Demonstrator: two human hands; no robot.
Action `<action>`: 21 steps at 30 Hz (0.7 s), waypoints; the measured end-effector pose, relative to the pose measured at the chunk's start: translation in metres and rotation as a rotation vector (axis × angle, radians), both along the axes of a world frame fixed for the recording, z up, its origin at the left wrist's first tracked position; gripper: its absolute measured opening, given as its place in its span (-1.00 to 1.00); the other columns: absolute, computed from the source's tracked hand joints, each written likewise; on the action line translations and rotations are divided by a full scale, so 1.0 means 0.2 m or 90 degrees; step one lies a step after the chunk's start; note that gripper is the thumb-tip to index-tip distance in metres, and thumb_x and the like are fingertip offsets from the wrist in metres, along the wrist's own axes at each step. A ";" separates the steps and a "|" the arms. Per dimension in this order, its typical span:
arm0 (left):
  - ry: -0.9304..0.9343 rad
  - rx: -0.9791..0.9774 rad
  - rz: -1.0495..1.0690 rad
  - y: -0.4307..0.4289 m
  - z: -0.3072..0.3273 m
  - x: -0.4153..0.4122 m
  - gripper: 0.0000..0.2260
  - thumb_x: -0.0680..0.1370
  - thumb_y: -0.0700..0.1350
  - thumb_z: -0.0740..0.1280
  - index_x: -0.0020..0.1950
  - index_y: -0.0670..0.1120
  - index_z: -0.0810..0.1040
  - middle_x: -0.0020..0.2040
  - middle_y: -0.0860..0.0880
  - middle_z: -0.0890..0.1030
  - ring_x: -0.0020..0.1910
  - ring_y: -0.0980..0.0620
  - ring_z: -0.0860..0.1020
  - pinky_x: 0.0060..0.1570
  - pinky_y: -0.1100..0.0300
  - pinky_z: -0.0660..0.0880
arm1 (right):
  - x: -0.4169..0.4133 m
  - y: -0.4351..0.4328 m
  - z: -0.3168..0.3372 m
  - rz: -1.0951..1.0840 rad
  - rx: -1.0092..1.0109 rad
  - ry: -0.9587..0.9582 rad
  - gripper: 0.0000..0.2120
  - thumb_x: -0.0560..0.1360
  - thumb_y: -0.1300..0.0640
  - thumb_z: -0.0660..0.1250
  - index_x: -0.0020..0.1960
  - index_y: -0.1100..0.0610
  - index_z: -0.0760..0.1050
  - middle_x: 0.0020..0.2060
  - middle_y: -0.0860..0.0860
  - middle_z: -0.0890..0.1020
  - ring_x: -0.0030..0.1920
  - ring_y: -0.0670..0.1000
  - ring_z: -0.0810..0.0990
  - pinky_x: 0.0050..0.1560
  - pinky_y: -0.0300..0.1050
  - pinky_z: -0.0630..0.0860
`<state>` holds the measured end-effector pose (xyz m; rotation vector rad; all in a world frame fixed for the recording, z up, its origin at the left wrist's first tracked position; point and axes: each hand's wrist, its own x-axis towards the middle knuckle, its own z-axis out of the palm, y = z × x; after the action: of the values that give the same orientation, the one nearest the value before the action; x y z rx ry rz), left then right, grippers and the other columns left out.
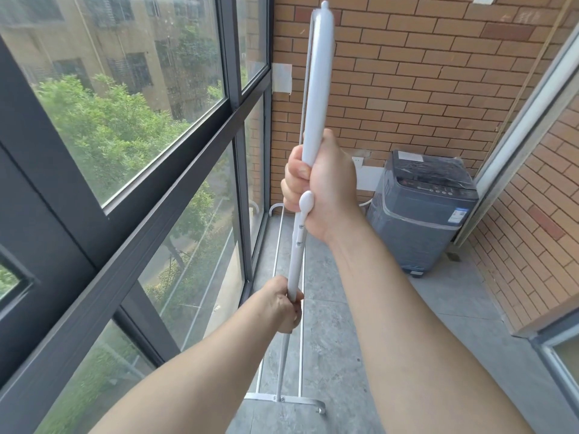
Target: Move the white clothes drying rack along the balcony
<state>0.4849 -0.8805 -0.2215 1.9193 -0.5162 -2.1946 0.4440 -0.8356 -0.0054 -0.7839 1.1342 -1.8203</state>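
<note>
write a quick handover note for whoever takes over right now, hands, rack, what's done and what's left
Right hand: closed around the upper part of the white clothes drying rack post, beside a white knob.
Left hand: closed on the same post lower down.
Rack: upright, close to the windows; its base bar and caster are at the floor near you, rails running toward the brick end wall.
Grey washing machine stands at the far right corner.
Done: rack gripped with both hands.
Left: move it along the balcony, probably keeping clear of the washer, then let go.

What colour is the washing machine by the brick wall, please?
Dark grey washing machine, in the head view.
</note>
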 end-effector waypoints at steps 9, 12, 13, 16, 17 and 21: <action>0.104 0.054 -0.038 0.01 0.02 0.09 -0.91 0.52 -0.41 0.32 0.00 -0.40 0.55 0.54 -0.50 0.16 -0.35 -0.04 0.52 -0.39 0.16 0.63 | 0.01 0.00 -0.04 -0.001 -0.019 0.032 -0.50 0.57 0.08 0.01 -0.56 0.08 0.22 -0.61 -0.01 0.17 -0.56 -0.02 0.10 -0.49 -0.24 0.06; 0.104 0.031 -0.047 0.03 0.02 0.10 -0.87 0.50 -0.41 0.37 0.04 -0.39 0.55 0.56 -0.46 0.18 0.30 -0.30 0.57 -0.44 0.03 0.68 | 0.01 0.02 -0.03 -0.006 -0.015 0.039 -0.52 0.55 0.08 0.01 -0.54 0.08 0.21 -0.62 -0.01 0.16 -0.57 -0.02 0.10 -0.48 -0.18 0.01; 0.111 0.018 -0.050 0.04 0.04 0.10 -0.89 0.51 -0.42 0.37 0.02 -0.38 0.54 0.54 -0.40 0.25 0.52 -0.41 0.35 -0.31 -0.01 0.72 | 0.01 0.02 -0.03 -0.010 -0.014 0.043 -0.53 0.55 0.09 0.00 -0.53 0.09 0.21 -0.62 -0.01 0.16 -0.57 -0.02 0.10 -0.48 -0.19 0.02; 0.121 -0.032 -0.061 0.05 0.07 0.11 -0.95 0.60 -0.37 0.32 0.03 -0.33 0.56 0.47 -0.28 0.38 0.61 -0.53 -0.03 0.11 -0.15 0.67 | 0.02 0.03 -0.04 -0.028 -0.005 0.059 -0.55 0.57 0.08 0.00 -0.49 0.11 0.22 -0.62 0.00 0.18 -0.58 -0.01 0.12 -0.49 -0.21 0.05; 0.131 -0.039 -0.072 0.07 0.08 0.13 -0.91 0.63 -0.33 0.30 0.07 -0.31 0.58 0.44 -0.25 0.39 0.59 -0.54 0.04 0.13 -0.19 0.66 | 0.02 0.03 -0.04 -0.028 -0.006 0.070 -0.54 0.58 0.07 0.01 -0.49 0.12 0.25 -0.62 0.00 0.21 -0.59 -0.01 0.15 -0.49 -0.19 0.07; 0.107 -0.025 -0.093 0.08 -0.02 0.19 -0.61 0.65 -0.05 0.31 0.41 -0.23 0.49 0.45 -0.27 0.40 0.26 -0.43 0.55 0.32 -0.27 0.52 | 0.01 0.10 -0.07 -0.045 0.014 0.160 -0.42 0.68 -0.14 -0.01 -0.25 0.11 0.61 -0.33 0.08 0.61 -0.36 0.03 0.55 -0.34 -0.13 0.46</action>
<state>0.5225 -0.8636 -0.2247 1.7075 -0.6839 -2.3884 0.4465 -0.8160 -0.0192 -0.9917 1.3544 -1.8004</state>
